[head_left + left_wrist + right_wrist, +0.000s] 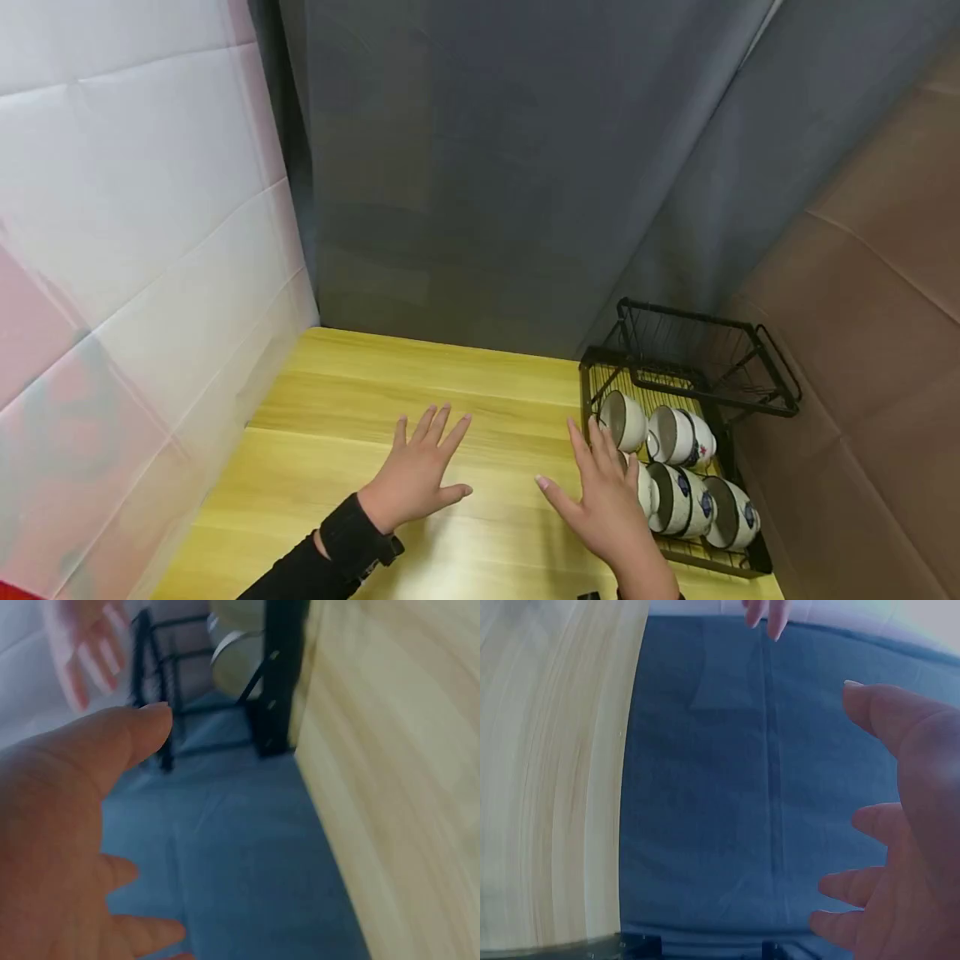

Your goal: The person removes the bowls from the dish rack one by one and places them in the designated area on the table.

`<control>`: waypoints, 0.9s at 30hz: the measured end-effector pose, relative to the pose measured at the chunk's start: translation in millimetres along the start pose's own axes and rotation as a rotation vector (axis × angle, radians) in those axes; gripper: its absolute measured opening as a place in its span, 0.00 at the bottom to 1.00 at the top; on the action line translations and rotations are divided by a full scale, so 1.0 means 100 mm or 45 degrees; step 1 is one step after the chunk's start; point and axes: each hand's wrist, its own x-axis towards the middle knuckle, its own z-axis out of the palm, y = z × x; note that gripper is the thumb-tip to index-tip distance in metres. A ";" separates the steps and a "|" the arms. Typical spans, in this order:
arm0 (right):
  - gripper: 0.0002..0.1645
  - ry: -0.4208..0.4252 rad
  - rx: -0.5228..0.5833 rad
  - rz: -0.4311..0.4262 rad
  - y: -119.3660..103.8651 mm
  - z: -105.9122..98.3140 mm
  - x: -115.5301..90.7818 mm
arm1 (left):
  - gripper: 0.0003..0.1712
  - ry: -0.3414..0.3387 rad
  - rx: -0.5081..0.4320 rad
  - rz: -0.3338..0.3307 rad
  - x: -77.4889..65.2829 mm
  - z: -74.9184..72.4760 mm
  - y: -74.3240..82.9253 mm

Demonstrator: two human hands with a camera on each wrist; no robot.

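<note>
My left hand (416, 479) is held over the wooden table (337, 400) with its fingers spread and nothing in it. To its right my right hand (603, 504), also spread and holding nothing, overlaps the left side of a black wire dish rack (592, 392) in the head view. Several white bowls with dark blue and floral decoration, such as this bowl (738, 512), lie on their sides in two rows inside the rack. Fingers of the right hand hide part of the nearest bowls. In the left wrist view the left thumb (135, 731) points toward the rack (274, 690).
An upper wire basket (697, 350) of the rack juts out at the back right. A grey curtain (480, 183) hangs behind the table's far edge. White patterned sheeting (165, 208) borders the left side, and brownish sheeting (862, 375) the right.
</note>
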 end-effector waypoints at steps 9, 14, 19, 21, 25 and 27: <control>0.54 0.035 0.038 0.204 0.03 0.08 -0.38 | 0.52 -0.083 0.007 0.336 0.27 0.24 0.29; 0.56 0.013 0.098 0.401 0.13 0.16 -0.73 | 0.50 -0.111 0.050 0.512 0.43 0.50 0.53; 0.61 -0.068 0.139 0.583 0.22 0.24 -1.00 | 0.53 -0.218 0.045 0.613 0.43 0.86 0.71; 0.62 -0.089 0.155 0.649 0.24 0.25 -1.09 | 0.55 -0.334 0.019 0.567 0.38 0.98 0.73; 0.62 -0.103 0.182 0.745 0.26 0.26 -1.23 | 0.51 -0.477 0.066 0.470 0.31 1.12 0.72; 0.61 -0.075 0.191 0.748 0.27 0.27 -1.26 | 0.44 -0.475 0.145 0.478 0.30 1.13 0.75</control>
